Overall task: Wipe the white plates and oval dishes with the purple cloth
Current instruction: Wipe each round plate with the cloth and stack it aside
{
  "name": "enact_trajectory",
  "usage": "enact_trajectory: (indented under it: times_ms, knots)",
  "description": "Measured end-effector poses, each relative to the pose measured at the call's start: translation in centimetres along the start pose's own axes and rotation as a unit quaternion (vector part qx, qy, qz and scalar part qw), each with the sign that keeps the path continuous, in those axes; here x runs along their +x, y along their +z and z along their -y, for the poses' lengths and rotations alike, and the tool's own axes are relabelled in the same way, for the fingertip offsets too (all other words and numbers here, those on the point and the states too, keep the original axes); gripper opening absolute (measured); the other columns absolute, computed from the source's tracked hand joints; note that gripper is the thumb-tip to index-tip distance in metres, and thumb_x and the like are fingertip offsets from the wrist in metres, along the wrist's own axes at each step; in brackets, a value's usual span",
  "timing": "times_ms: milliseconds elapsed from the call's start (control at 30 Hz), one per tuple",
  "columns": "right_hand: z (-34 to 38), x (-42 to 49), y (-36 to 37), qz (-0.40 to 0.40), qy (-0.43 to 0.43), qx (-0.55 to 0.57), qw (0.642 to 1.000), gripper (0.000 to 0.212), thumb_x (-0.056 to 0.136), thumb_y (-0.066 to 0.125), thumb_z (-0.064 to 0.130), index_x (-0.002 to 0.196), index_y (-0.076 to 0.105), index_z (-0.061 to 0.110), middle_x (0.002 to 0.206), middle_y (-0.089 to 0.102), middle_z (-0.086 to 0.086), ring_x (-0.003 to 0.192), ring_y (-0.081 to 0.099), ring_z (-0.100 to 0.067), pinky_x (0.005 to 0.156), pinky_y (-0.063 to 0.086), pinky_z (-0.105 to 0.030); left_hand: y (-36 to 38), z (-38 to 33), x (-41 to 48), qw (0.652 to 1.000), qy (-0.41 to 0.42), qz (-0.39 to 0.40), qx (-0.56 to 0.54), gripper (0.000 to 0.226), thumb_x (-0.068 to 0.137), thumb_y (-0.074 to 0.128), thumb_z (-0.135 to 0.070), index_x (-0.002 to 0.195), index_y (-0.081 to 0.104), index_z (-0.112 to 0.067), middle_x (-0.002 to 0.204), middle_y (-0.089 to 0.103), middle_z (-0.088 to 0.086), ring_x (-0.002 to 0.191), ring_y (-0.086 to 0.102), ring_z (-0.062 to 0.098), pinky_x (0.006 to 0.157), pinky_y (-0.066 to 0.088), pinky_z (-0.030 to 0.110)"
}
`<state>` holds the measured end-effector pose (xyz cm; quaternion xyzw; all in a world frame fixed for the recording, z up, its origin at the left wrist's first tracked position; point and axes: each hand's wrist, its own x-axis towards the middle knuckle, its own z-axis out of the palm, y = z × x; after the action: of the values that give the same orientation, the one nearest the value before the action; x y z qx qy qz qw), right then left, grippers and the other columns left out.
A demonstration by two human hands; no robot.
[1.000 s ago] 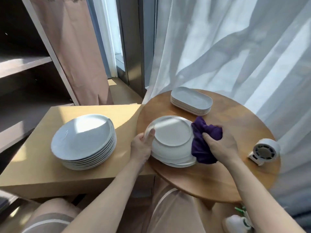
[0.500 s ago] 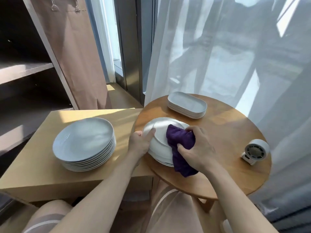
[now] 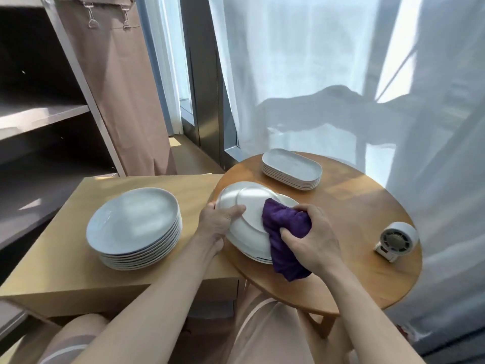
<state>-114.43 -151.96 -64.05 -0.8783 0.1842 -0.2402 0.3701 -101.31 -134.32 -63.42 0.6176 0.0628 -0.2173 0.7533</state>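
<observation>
Right hand (image 3: pixel 312 237) curled tight round the purple cloth (image 3: pixel 286 227), pressing it onto the upturned plate (image 3: pixel 249 206) just to its left; left hand (image 3: pixel 217 224) pinching that plate's rim. Sweep firmly in circles, bracing against sliding. Oval dishes (image 3: pixel 291 168) beyond the right hand, plate stack (image 3: pixel 133 222) outside the left. No legible writing.

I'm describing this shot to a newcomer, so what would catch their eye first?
The purple cloth stands out most, bunched in the right hand against a white plate that the left hand grips, at the near edge of the round wooden table. Next come the stack of round plates on the low table to the left and the stack of oval dishes at the far side.
</observation>
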Motion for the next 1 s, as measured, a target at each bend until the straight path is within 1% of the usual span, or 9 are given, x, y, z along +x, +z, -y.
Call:
enact_trajectory:
  times_ms: [67,167,300,467,567,667,767,900,1000]
  knots:
    - [0.1,0.1,0.0,0.0,-0.005,0.004,1.0,0.051,0.068,0.075,0.045,0.116,0.06,0.035,0.113,0.057,0.018,0.098,0.054,0.005,0.081,0.037,-0.008,-0.8,-0.6,-0.1,1.0,0.02,-0.006,0.01,0.055,0.074,0.088,-0.007,0.122,0.061,-0.004,0.114,0.073,0.017,0.101,0.071,0.035,0.084,0.062,0.048]
    - [0.0,0.3,0.1,0.001,-0.014,0.007,1.0,0.05,0.072,0.081,0.036,0.118,0.06,0.033,0.115,0.058,0.015,0.099,0.055,0.001,0.083,0.042,-0.016,-2.1,-1.7,-0.7,0.997,0.065,0.008,0.046,0.06,0.071,0.091,-0.011,0.123,0.063,-0.004,0.114,0.074,0.014,0.103,0.072,0.033,0.087,0.061,0.051]
    - [0.3,0.6,0.2,0.005,-0.022,0.009,1.0,0.052,0.069,0.077,0.044,0.117,0.06,0.034,0.115,0.058,0.015,0.099,0.056,-0.002,0.082,0.042,-0.017,-3.6,-3.6,-1.9,0.986,0.132,-0.01,0.107,0.061,0.074,0.091,-0.016,0.124,0.055,-0.013,0.115,0.07,0.005,0.103,0.07,0.025,0.078,0.062,0.041]
    - [0.5,0.6,0.7,0.019,-0.02,0.013,1.0,0.054,0.065,0.07,0.052,0.116,0.058,0.041,0.113,0.055,0.021,0.102,0.053,0.011,0.078,0.037,-0.008,-5.1,-6.7,-4.4,0.942,0.261,-0.037,0.209,0.054,0.06,0.089,-0.031,0.101,0.054,-0.028,0.105,0.071,0.003,0.093,0.07,0.023,0.071,0.06,0.039]
    - [0.2,0.8,0.9,0.028,-0.016,0.01,0.999,0.052,0.063,0.069,0.054,0.113,0.056,0.046,0.114,0.055,0.021,0.101,0.053,0.009,0.078,0.037,-0.01,-6.1,-8.0,-6.0,0.855,0.374,-0.059,0.354,0.053,0.064,0.084,-0.039,0.102,0.05,-0.029,0.098,0.066,-0.003,0.084,0.066,0.015,0.062,0.055,0.031]
    - [-0.3,1.0,1.0,0.03,-0.014,0.011,0.999,0.054,0.061,0.066,0.057,0.112,0.057,0.045,0.114,0.057,0.019,0.098,0.054,0.0,0.079,0.039,-0.015,-7.4,-7.6,-6.9,0.713,0.494,-0.073,0.492,0.052,0.073,0.085,-0.029,0.104,0.043,-0.031,0.084,0.069,-0.001,0.067,0.065,0.023,0.052,0.049,0.031]
    - [-0.7,1.1,1.0,0.028,-0.012,0.01,0.999,0.056,0.06,0.066,0.057,0.113,0.058,0.043,0.114,0.058,0.018,0.098,0.054,-0.003,0.08,0.041,-0.022,-9.0,-6.0,-6.7,0.575,0.586,-0.083,0.565,0.056,0.069,0.088,-0.011,0.105,0.046,-0.02,0.071,0.066,0.006,0.053,0.058,0.026,0.053,0.035,0.023]
    - [-0.8,1.1,1.1,0.028,-0.015,0.007,0.999,0.049,0.067,0.078,0.042,0.112,0.058,0.042,0.114,0.058,0.014,0.1,0.056,-0.01,0.084,0.042,-0.028,-11.9,-4.3,-5.3,0.527,0.601,-0.103,0.592,0.047,0.071,0.083,-0.007,0.101,0.048,-0.016,0.062,0.059,0.003,0.048,0.054,0.022,0.054,0.028,0.022]
    - [-0.8,1.1,1.4,0.031,-0.018,0.004,0.999,0.047,0.072,0.082,0.032,0.112,0.058,0.041,0.114,0.057,0.013,0.101,0.055,-0.01,0.085,0.041,-0.028,-14.2,-3.3,-4.5,0.509,0.593,-0.095,0.616,0.017,0.087,0.061,-0.014,0.101,0.051,-0.016,0.061,0.056,0.001,0.049,0.054,0.025,0.047,0.03,0.025]
